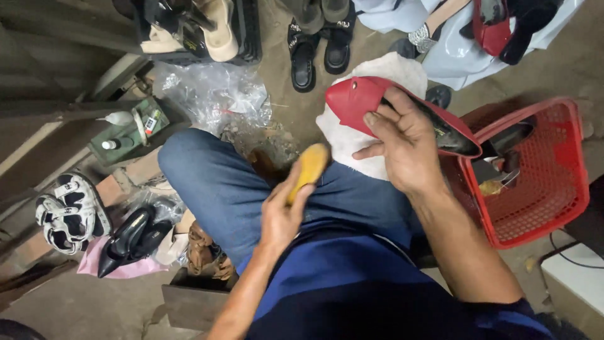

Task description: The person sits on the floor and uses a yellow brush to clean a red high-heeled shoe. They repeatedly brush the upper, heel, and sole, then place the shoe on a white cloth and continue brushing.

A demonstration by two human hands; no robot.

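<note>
My right hand (406, 141) grips a red high-heeled shoe (355, 101), toe pointing left, held above a white cloth (377, 69) that lies over my right knee. A yellow-brown shoe brush (308, 169) is held in my left hand (283, 217), just left of the red shoe and over my blue-jeaned lap. The brush and the shoe are a short way apart, not touching.
A red plastic basket (553, 182) with shoes stands at my right. Black sandals (318, 53) sit ahead on the floor. A black crate (245, 31) holds cream shoes at top left. Black heels (129, 236), a white-black sandal (69, 214) and crumpled plastic (214, 91) lie left.
</note>
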